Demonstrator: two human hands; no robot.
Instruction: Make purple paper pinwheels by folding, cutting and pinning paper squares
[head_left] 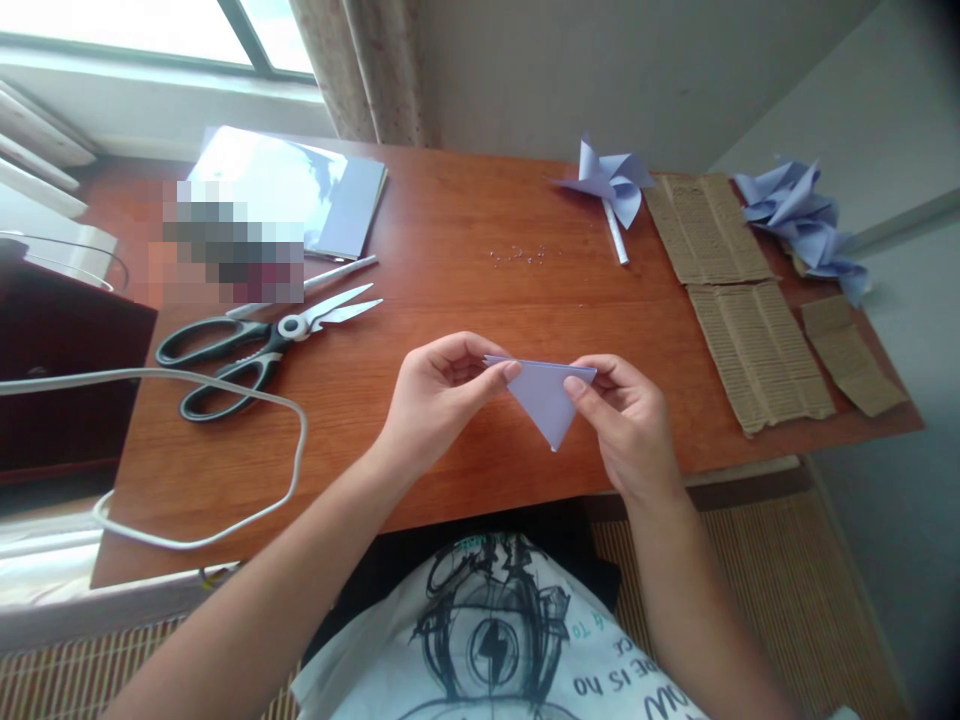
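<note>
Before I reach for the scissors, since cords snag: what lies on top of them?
A white cable crosses over the lower black handle of the scissors. The blades lie bare on the table. A pen lies just behind them; whether they touch is unclear.

Lavender folded paper triangle [546,395]; reddish-brown wood-grain desk [465,240]; black-handled scissors [255,350] with silver blades; tan ribbed corrugated cardboard [757,350]; white cable [225,390]; lavender paper pinwheel [611,185] noted.

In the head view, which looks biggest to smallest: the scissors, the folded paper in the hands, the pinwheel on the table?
1. Scissors
2. Folded paper, held nearer the camera, and the pinwheel look about alike; I won't rank them.
</note>
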